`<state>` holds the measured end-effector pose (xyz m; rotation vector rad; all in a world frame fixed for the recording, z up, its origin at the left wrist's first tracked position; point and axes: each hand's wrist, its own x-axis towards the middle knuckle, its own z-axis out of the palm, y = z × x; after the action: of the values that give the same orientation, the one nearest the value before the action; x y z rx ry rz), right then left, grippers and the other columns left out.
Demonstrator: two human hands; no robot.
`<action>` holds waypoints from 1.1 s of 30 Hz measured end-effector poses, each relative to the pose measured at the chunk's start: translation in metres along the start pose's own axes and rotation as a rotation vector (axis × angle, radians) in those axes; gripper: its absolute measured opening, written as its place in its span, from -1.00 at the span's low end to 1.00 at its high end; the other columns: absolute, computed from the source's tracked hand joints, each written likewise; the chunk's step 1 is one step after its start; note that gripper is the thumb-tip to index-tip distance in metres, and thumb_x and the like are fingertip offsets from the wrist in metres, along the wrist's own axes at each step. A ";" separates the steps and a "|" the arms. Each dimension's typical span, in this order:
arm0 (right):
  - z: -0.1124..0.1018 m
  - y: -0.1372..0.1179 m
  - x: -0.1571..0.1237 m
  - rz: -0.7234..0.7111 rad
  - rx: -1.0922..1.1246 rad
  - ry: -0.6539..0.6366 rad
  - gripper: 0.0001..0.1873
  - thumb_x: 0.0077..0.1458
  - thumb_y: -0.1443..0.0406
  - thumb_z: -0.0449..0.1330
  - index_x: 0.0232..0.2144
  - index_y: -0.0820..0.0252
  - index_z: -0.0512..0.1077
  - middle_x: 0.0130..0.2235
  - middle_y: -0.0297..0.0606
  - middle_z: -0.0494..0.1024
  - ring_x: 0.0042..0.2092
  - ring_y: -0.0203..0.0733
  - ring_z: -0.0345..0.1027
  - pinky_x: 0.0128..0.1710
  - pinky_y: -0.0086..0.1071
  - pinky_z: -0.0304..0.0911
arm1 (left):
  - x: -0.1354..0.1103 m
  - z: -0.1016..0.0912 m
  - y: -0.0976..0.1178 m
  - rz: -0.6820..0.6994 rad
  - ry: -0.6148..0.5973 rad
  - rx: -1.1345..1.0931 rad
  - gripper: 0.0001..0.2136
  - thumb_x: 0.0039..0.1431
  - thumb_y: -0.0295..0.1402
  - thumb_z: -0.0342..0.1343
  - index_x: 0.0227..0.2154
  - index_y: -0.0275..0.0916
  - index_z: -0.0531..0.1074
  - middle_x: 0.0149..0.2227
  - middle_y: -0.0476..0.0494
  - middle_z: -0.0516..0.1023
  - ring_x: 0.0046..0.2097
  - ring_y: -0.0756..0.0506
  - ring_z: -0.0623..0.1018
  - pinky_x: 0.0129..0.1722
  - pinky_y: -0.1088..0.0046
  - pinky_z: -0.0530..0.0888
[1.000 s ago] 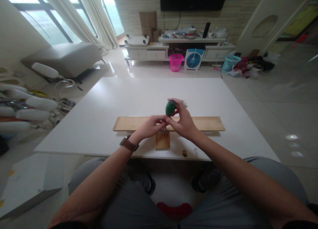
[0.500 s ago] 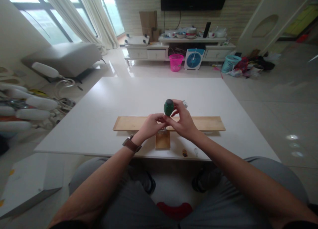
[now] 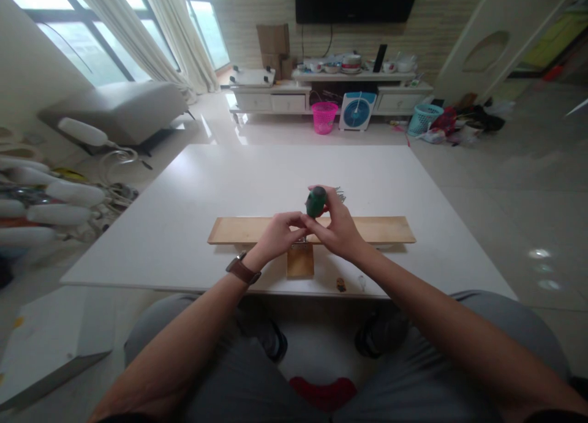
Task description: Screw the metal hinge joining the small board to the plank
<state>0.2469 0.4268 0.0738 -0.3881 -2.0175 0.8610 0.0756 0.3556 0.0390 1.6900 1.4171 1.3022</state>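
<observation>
Sitting at a white table [image 3: 220, 178], a person in gray trousers [image 3: 234, 374] works over a wooden joint. A yellowish-brown item [image 3: 340, 284] and a small clear one [image 3: 362, 282] lie near the close edge, off to the side. Beyond them, a short wood block [image 3: 300, 264] meets the near side of a long board [image 3: 386, 229], a metal fitting [image 3: 301, 242] at the junction. The right hand [image 3: 337, 230] grips a green-handled tool [image 3: 316, 202] above that spot; the left hand [image 3: 280, 233] bends its fingers in beside it, though whether they hold anything cannot be told. The work looks partway along: block, board and fitting are together, but how firmly is unclear. Fingers and handle hide the tool's tip and much of the joint. Loose metal pieces [image 3: 340, 194] past the board appear unused. Farther off, a pink basket [image 3: 324, 118] and a blue fan [image 3: 357, 112] stand before a cabinet [image 3: 250, 101], well out of the way.
</observation>
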 end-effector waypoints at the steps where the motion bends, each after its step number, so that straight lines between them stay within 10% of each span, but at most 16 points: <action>1: 0.000 0.000 0.000 0.001 0.008 -0.001 -0.54 0.24 0.28 0.26 0.15 0.00 0.27 -0.02 -0.23 0.55 -0.12 -0.14 0.48 -0.21 -0.24 0.48 | 0.000 0.001 -0.002 -0.007 0.015 0.000 -0.94 0.16 -0.40 0.30 -0.39 -0.27 0.59 -0.34 -0.08 0.72 -0.24 -0.12 0.66 -0.19 0.40 0.56; 33: 0.002 0.007 -0.002 0.027 -0.001 -0.010 -0.51 0.18 0.31 0.30 0.13 0.02 0.31 -0.11 -0.26 0.56 -0.16 -0.11 0.49 -0.23 -0.22 0.52 | -0.002 -0.007 0.000 0.028 -0.091 -0.004 -0.90 0.25 -0.36 0.24 -0.28 -0.27 0.62 -0.28 -0.13 0.71 -0.18 -0.14 0.66 -0.10 0.36 0.56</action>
<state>0.2460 0.4296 0.0675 -0.4129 -2.0261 0.8796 0.0694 0.3528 0.0405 1.7497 1.3422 1.2261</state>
